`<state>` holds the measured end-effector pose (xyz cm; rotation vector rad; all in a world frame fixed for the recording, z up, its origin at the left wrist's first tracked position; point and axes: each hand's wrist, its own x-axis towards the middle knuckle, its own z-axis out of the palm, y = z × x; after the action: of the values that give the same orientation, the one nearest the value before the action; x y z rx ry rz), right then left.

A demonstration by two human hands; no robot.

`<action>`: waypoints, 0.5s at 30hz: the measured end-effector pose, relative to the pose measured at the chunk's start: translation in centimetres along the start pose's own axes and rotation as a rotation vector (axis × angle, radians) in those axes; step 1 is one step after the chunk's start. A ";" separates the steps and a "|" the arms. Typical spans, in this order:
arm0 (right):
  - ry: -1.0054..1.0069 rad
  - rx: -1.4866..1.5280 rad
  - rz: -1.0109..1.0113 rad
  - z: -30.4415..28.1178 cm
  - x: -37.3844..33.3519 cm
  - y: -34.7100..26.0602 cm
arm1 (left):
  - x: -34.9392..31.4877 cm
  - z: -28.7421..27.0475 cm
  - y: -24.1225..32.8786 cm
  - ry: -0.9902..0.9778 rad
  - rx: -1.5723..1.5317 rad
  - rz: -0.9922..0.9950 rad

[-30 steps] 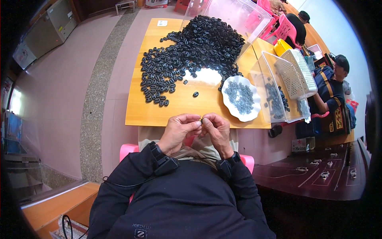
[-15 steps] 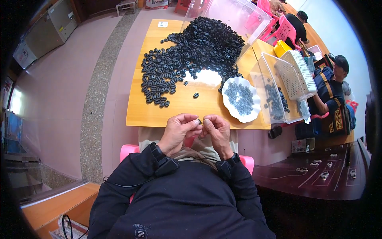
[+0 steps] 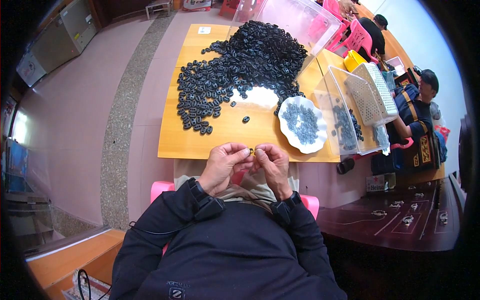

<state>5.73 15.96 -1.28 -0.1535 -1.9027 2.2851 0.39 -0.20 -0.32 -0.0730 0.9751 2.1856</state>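
My left hand point(image 3: 220, 165) pinches a small black oval piece point(image 3: 251, 151) between thumb and forefinger, just off the near table edge. Fingertip to fingertip with it, my right hand point(image 3: 272, 165) is closed in a pinch too; what it holds, if anything, is too small and covered to make out. Beyond my hands, a single black two-holed oval piece point(image 3: 246, 119) lies alone on the wooden table point(image 3: 230, 142). A large heap of the same black pieces point(image 3: 265, 55) spreads behind it. To the right stands a white scalloped plate point(image 3: 306, 148) holding many small greyish translucent bits point(image 3: 301, 122).
A clear plastic box point(image 3: 325, 95) with black pieces inside stands right of the plate, a white perforated basket point(image 3: 372, 92) resting on it. Behind are a yellow bowl point(image 3: 354, 61) and a larger clear bin point(image 3: 300, 20). Another person point(image 3: 417, 110) sits at the right.
My hands stay together in nearly the same place. The fingertips have shifted slightly around the black piece, which shows a little more plainly now.
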 end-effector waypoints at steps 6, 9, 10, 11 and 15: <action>0.009 -0.059 -0.047 0.4 0.1 -0.1 | 0.0 0.1 0.0 -0.004 0.005 -0.007; 0.039 -0.114 -0.088 0.6 0.2 -0.3 | -0.1 0.1 0.2 -0.016 0.012 -0.015; 0.039 -0.114 -0.088 0.6 0.2 -0.3 | -0.2 0.2 0.2 -0.026 0.018 -0.017; 0.040 -0.116 -0.086 0.5 0.2 -0.3 | -0.2 0.3 0.3 -0.027 0.019 -0.018; 0.019 -0.134 -0.094 0.1 0.3 -0.3 | -0.4 0.6 0.5 -0.047 0.046 -0.040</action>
<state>5.42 16.02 -0.96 -0.1001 -2.0087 2.0902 0.47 -0.30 0.54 -0.0187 0.9885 2.1183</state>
